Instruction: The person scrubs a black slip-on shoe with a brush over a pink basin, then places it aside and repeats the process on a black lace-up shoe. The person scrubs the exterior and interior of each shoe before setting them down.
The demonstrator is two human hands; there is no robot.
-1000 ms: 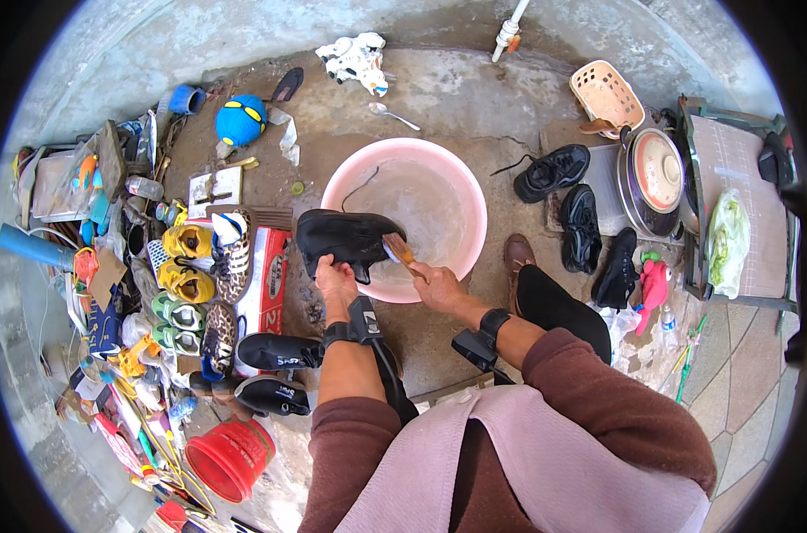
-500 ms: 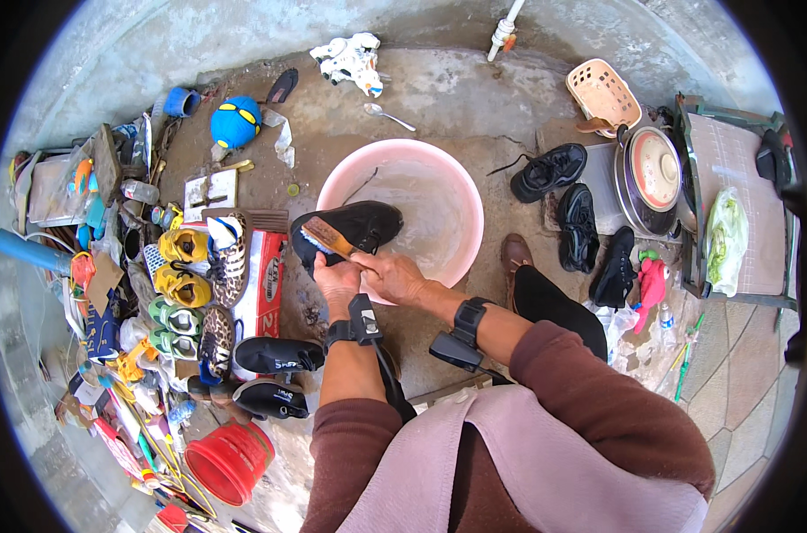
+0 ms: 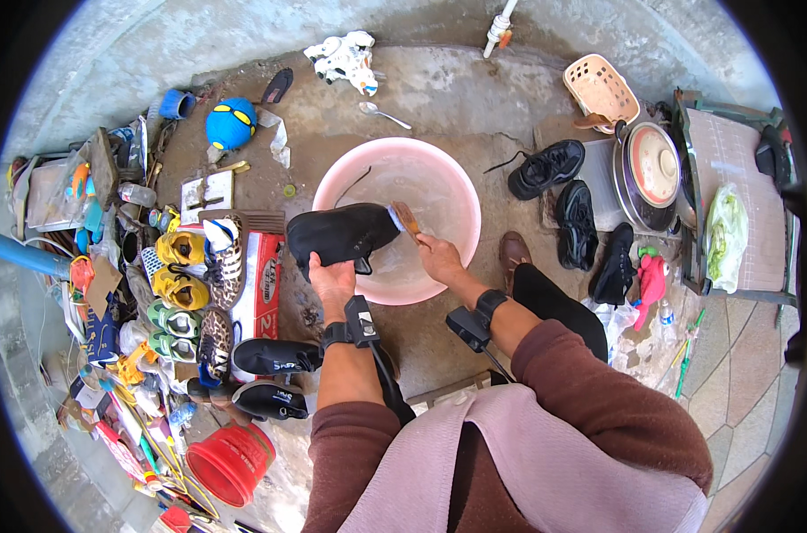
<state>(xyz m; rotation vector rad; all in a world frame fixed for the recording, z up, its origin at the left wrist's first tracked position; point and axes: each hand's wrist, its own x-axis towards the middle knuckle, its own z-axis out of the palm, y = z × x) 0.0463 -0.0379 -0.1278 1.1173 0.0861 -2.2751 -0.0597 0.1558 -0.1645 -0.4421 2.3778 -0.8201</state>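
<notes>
A black shoe (image 3: 343,233) is held over the left side of a pink basin (image 3: 468,178), its toe end toward the basin's middle. My left hand (image 3: 332,277) grips the shoe from its near side, with the fingers partly hidden by it. In my right hand (image 3: 440,259) is a scrubbing brush (image 3: 405,218) with a wooden back, closed fingers round its handle. The brush's pale bristles are at the right end of the shoe. Cloudy water stands in the basin, and a dark lace (image 3: 357,182) hangs over its inside.
Several black shoes (image 3: 574,224) lie right of the basin, beside stacked pots (image 3: 650,169) and a low rack (image 3: 732,160). Left are a red and white box (image 3: 259,289), colourful shoes (image 3: 179,287) and clutter. A red bucket (image 3: 230,464) stands at lower left; a spoon (image 3: 386,115) lies beyond the basin.
The brush has moved right, from the shoe's left part to its right end. The shoe has turned so its side faces up, and my hands have moved apart.
</notes>
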